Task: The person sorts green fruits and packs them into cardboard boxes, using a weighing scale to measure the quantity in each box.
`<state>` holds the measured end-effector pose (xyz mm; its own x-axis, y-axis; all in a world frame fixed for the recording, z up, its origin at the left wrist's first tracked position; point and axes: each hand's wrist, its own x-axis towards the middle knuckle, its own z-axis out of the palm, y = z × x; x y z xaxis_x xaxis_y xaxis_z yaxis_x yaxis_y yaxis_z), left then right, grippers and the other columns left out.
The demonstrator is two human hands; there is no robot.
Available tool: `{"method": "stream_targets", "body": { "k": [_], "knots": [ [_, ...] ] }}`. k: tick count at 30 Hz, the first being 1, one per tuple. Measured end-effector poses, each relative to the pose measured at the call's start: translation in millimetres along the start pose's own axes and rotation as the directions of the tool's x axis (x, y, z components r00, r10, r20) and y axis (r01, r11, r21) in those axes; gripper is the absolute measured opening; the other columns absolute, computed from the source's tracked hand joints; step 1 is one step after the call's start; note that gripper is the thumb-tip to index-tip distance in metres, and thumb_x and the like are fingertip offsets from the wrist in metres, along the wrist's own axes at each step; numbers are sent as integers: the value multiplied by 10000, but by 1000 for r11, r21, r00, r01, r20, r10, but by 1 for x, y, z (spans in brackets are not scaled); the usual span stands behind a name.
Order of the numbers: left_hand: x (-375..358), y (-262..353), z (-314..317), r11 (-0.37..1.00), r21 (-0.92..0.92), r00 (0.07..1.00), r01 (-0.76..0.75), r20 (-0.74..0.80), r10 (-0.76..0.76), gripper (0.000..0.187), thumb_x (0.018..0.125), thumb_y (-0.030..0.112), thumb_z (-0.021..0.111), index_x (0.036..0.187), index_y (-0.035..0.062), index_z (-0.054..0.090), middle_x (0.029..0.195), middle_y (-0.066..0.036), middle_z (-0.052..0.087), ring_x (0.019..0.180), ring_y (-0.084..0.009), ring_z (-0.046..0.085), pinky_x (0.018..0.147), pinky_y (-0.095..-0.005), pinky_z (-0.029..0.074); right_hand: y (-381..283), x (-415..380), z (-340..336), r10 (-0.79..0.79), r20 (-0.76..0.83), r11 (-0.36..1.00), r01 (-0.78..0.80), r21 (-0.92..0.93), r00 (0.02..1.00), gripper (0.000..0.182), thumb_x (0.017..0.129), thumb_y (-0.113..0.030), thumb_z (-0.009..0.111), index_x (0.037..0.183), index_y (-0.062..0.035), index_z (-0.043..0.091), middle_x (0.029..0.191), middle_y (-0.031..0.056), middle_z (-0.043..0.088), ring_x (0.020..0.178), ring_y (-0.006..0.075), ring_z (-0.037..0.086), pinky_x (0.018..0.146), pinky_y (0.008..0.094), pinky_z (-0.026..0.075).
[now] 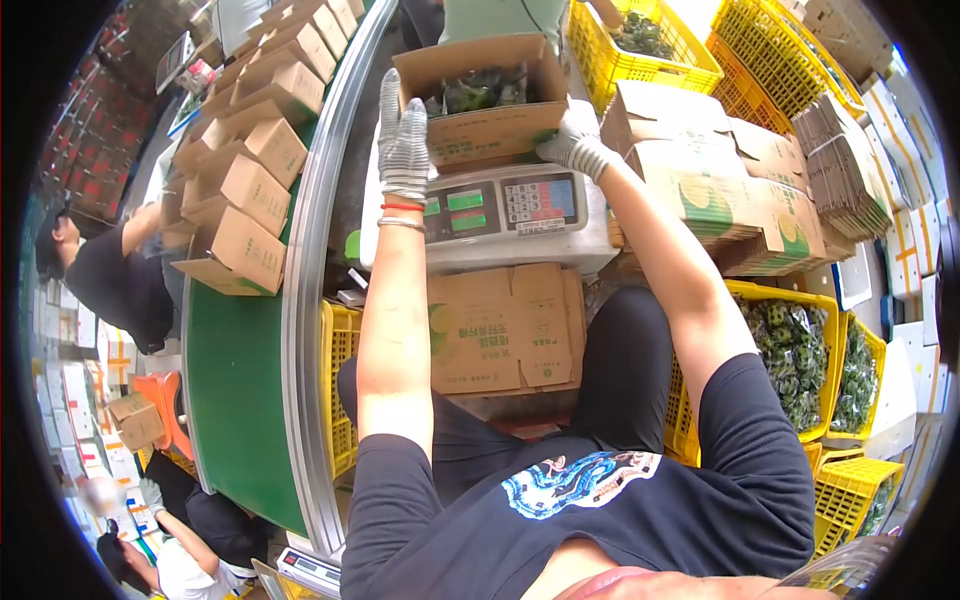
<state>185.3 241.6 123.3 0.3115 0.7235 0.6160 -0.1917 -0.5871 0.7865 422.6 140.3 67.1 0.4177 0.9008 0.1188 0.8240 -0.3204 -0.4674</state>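
Observation:
An open cardboard box (493, 130) with bagged dark green produce (478, 90) inside stands over a digital weighing scale (478, 228). My left hand (404, 145), in a striped grey-white glove, lies along the box's left side with its fingers stretched out straight. At the right front corner, my gloved right hand (580, 143) has its fingers closed on the cardboard. Just below the hands, the scale's keypad and green displays show. Flat printed cardboard (505, 330) leans beneath the scale, in front of my knees.
Left runs a green conveyor belt (235, 370) with a metal rail (305, 300), carrying a row of open boxes (240, 245). Folded cartons (690, 180) are stacked to the right. Yellow crates (645, 65) of bagged produce stand around. Other people (120, 265) are beyond the belt.

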Motion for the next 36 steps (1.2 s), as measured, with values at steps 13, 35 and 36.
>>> {"method": "stream_targets", "body": {
  "k": [13,35,36],
  "knots": [
    [-59,39,-82,791,-309,741,528,-287,-607,579,867,136,534,1387,51,295,1212,-175,487,1080,-311,518,901,-474,455,120,-395,-14,339,-509,706,-572,-417,791,476,709,-164,719,1112,-52,492,948,143,571,797,330,596,791,435,495],
    [-75,-9,-125,888,392,963,240,16,-268,411,915,145,524,1268,-35,417,1147,-162,549,979,-255,565,869,-347,482,194,-462,12,849,-37,529,-847,56,528,386,840,-373,591,999,-22,617,926,256,633,911,422,600,764,466,477],
    [-70,-40,-159,897,15,895,441,70,-441,410,941,180,459,1303,-4,399,1216,-164,519,1083,-261,532,950,-378,441,175,-459,2,868,-56,497,-861,111,494,414,851,-406,568,1004,-22,602,941,258,628,915,426,597,776,464,474]
  ]
}}
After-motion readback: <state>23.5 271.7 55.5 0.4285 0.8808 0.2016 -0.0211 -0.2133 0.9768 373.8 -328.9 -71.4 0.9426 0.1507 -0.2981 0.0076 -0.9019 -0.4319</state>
